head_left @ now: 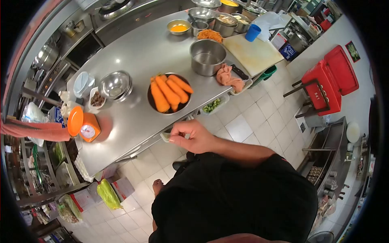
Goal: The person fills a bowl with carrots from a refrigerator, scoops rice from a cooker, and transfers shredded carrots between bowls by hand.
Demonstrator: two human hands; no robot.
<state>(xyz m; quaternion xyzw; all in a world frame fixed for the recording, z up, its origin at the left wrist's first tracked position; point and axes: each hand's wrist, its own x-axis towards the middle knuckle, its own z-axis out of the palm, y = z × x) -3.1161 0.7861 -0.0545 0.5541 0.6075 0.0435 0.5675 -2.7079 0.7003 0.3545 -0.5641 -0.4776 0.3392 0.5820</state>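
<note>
My right hand [189,136] is in front of my body, near the front edge of the steel table [150,52]. Its fingers are curled and the thumb is pressed toward them; whatever they may hold is hidden. Hanging low beside my body, my left hand [158,186] shows only in part, and its fingers are not clear. Beyond the right hand, several peeled carrots [167,92] lie in a round metal bowl [151,101]. A deep steel pot [208,57] stands farther right, next to a pinkish cloth [229,77] and a dark-handled knife [240,72].
Left on the table are nested steel bowls [116,86] and an orange kitchen scale [88,128]. Shredded carrot [209,35], a cutting board [255,54] and a blue cup [253,33] are at the back right. Chopped greens [211,105] sit below the edge. A red bin [324,81] stands right.
</note>
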